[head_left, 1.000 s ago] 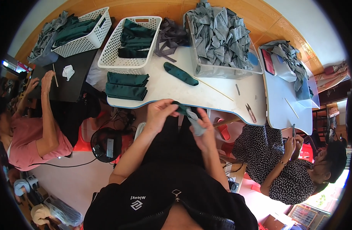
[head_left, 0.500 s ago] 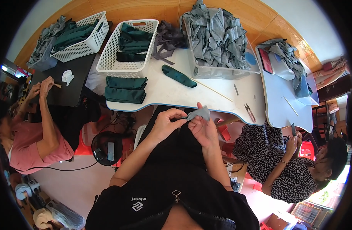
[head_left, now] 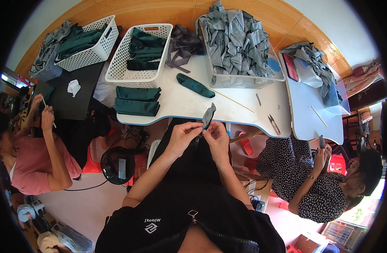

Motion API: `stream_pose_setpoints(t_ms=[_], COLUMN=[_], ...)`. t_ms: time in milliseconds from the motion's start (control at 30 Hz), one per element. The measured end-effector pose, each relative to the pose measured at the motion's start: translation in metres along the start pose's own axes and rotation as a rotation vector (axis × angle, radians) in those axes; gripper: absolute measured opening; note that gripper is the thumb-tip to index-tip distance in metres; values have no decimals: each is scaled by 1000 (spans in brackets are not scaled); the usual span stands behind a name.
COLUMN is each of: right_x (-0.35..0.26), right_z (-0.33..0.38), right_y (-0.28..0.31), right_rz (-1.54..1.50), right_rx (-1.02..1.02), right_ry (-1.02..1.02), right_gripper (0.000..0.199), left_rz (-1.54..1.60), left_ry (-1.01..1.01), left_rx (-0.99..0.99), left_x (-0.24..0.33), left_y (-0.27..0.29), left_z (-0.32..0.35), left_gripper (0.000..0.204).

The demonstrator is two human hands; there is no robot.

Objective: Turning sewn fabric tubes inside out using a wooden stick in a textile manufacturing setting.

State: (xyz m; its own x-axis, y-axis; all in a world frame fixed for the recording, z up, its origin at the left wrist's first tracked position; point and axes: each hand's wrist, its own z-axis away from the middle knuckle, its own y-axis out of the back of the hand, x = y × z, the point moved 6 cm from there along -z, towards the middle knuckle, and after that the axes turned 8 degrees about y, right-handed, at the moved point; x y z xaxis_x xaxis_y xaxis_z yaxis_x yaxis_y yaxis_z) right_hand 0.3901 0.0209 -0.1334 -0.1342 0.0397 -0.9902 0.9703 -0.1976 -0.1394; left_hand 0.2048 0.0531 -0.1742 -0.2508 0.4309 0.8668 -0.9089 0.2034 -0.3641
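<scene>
A small grey fabric piece [head_left: 209, 115] stands up between my hands, narrow and pointed at its far end. My left hand [head_left: 184, 135] pinches its near end between thumb and fingers. From the other side my right hand [head_left: 217, 140] grips the same end, fingertips closed. Both hands are just off the table's near edge, above my lap. Beyond them on the white table [head_left: 176, 103] lies a long dark green fabric piece [head_left: 196, 85], with a thin stick [head_left: 233, 100] running out from its right end. Folded green fabric pieces [head_left: 137, 101] are stacked at the left.
A white basket [head_left: 132, 76] of green fabric and a clear bin [head_left: 246, 80] heaped with grey fabric stand at the back. Thread snips [head_left: 274, 124] lie at right. One person [head_left: 45, 164] works at left holding a stick, another [head_left: 324, 189] at right. A fan [head_left: 119, 164] is below the table.
The grey fabric has gone from draped over my right fingers to upright between both hands. My right fingers have closed in on it. The person at left has lowered their hands.
</scene>
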Motion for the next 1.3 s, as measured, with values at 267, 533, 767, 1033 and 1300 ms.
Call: stream_pose_setpoints(t_ms=[267, 533, 767, 1033, 1300], right_x=[31, 75, 77, 77, 61], right_z=[5, 1, 8, 11, 12], right_y=[10, 11, 14, 18, 19], right_rz=[479, -138, 163, 122, 250], right_rx=[13, 46, -56, -6, -11], right_ry=[150, -44, 105, 124, 146], right_gripper=[23, 24, 27, 28, 28], left_rz=[-232, 296, 345, 294, 224], left_ry=[-106, 205, 348, 446, 323], left_rx=[148, 32, -23, -93, -38], left_x=[-12, -22, -52, -59, -46], left_y=[3, 2, 1, -12, -24], left_z=[10, 6, 4, 4, 1], left_gripper=[17, 34, 29, 31, 40])
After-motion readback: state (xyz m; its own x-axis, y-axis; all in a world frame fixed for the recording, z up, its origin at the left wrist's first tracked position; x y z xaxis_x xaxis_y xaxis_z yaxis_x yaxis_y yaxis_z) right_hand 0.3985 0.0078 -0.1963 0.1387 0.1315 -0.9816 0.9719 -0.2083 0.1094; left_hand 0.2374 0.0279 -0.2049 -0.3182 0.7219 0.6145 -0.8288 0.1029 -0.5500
